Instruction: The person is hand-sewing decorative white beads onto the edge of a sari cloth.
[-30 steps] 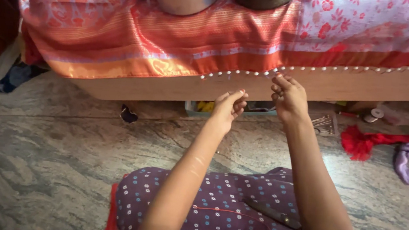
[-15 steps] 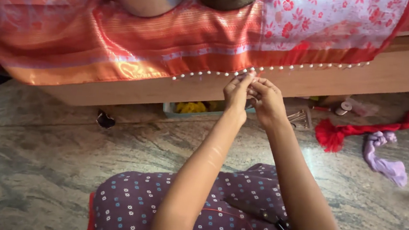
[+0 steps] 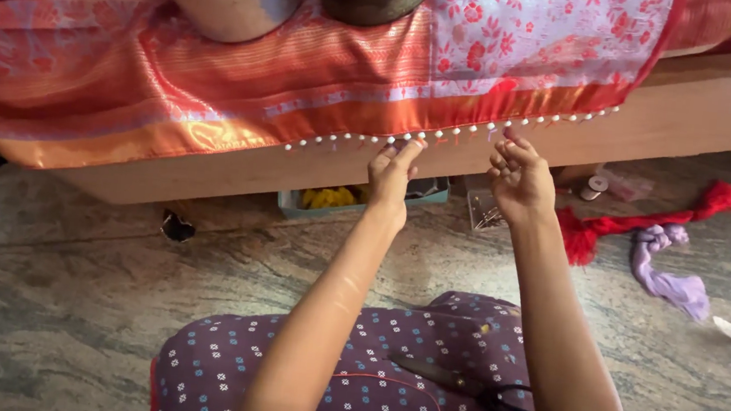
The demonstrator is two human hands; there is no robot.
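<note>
1. Beaded fabric edge (image 3: 444,134), orange with white beads, hangs just above our fingertips.
2. Our left hand (image 3: 393,174) pinches it; our right hand (image 3: 520,177) curls loosely beside it.
3. Below our fingers sits a teal tray (image 3: 357,200).

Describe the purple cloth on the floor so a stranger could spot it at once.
Start at the wooden bed frame and drop to the stone floor on the right. The purple cloth lies crumpled beside a red tasselled cord, the only lilac thing there.

Single head view, looking down-forward, close over lap toward fabric edge (image 3: 443,137); no second view.
</note>
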